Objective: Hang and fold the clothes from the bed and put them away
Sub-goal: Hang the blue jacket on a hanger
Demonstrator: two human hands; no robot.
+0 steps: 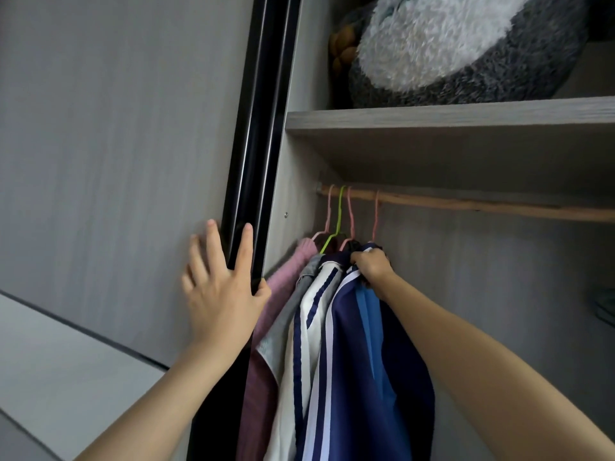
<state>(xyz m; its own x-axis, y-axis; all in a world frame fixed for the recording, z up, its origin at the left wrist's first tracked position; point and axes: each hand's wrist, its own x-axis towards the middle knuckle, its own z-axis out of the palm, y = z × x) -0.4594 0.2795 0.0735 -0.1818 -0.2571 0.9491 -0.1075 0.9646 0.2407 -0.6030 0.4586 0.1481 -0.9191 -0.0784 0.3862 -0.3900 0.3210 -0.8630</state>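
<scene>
Up at the open wardrobe now. Presses the left hand [219,294] flat against the grey sliding door [116,144], fingers straight and spread, index finger lying along the black door edge [258,128], thumb reaching across that same edge. Clutches nothing there, just palm on panel.

Meanwhile clamps the right hand [372,267] onto the top of the navy jacket [359,377], fingers curled tight into the cloth at the shoulder, just below a pink hanger [376,211] hooked over the wooden rail [482,206]. Holds that jacket, white-striped with a lighter blue panel, at the end of the hanging row farthest from the door.

Packed touching on the door side of it: a white jacket with navy stripes [311,334], then a grey garment [286,321], then a pink sweater [283,284] nearest the wardrobe's side wall. Above those, over the same rail, two more pink hangers [329,207] and one lime-green hanger [339,211].

Higher still, on the shelf [449,116], a big fluffy grey-and-white cushion [449,51], with something brown and plush [342,51] tucked in at its left, too dim to name.
</scene>
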